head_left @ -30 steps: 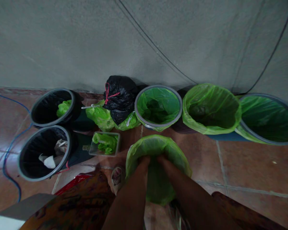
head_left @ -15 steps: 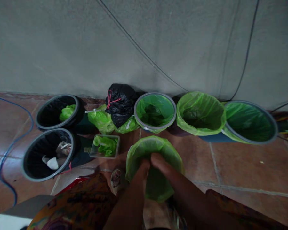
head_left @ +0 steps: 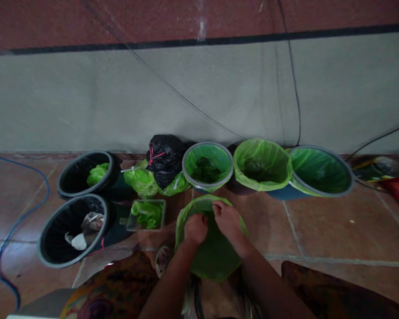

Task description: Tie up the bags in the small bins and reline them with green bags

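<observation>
A bin lined with a pale green bag (head_left: 214, 261) stands between my knees, the bag folded over its rim. My left hand (head_left: 196, 228) is over the left part of its mouth, fingers curled inward. My right hand (head_left: 226, 219) is close by on the right, fingertips bent together near the far inner side of the liner. Whether either hand pinches something is too dim to see. Behind it stand a grey-rimmed bin with a green liner (head_left: 208, 188), a second green-lined bin (head_left: 262, 188) and a third (head_left: 322, 195).
Two black-lined bins, a far one (head_left: 66, 192) and a near one (head_left: 46, 261), lean at the left. A tied black bag (head_left: 166, 157) rests on green bags (head_left: 141, 184). A clear tray (head_left: 129, 226) holds green bags. A blue hose (head_left: 3, 248) crosses the tiles.
Both hands have risen from deep inside the green-lined bin to its mouth and stand slightly apart. The view has tilted up, showing more wall.
</observation>
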Motion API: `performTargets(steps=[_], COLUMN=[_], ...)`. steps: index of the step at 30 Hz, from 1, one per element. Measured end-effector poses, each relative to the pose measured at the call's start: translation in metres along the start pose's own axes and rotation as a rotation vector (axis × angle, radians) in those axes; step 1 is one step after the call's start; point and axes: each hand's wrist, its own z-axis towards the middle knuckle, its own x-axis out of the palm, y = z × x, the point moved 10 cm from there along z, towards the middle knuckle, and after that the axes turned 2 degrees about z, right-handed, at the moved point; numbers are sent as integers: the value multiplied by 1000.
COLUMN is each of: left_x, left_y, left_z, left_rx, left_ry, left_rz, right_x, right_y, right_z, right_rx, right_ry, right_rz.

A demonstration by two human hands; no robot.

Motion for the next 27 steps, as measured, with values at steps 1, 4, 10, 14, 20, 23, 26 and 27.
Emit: performTargets(steps=[1,4,10,14,20,23,26,27], left_x=[-18,-65,-16,0,6,3,-13,-21], left_y=[1,-3,24,42,49,48,44,44], left_z=[4,20,60,58,55,53,48,44], left_rx=[-7,33,-10,13,-16,-41,-61,-78], left_ry=[-81,-338,55,112,124,131,97,67], left_rz=[9,35,251,389,461,453,382,339], right_x=[-16,-34,16,33,40,35,18,11], right_y=[-7,-20,-51,-76,-97,-95,-94,-94], right_z=[3,16,31,26,27,25,17,13], right_rx=[27,29,48,54,109,140,199,224], right_ry=[-82,-145,200,285,324,326,251,200], right_rz=[0,-4,-176,-246,-275,-270,-213,-188])
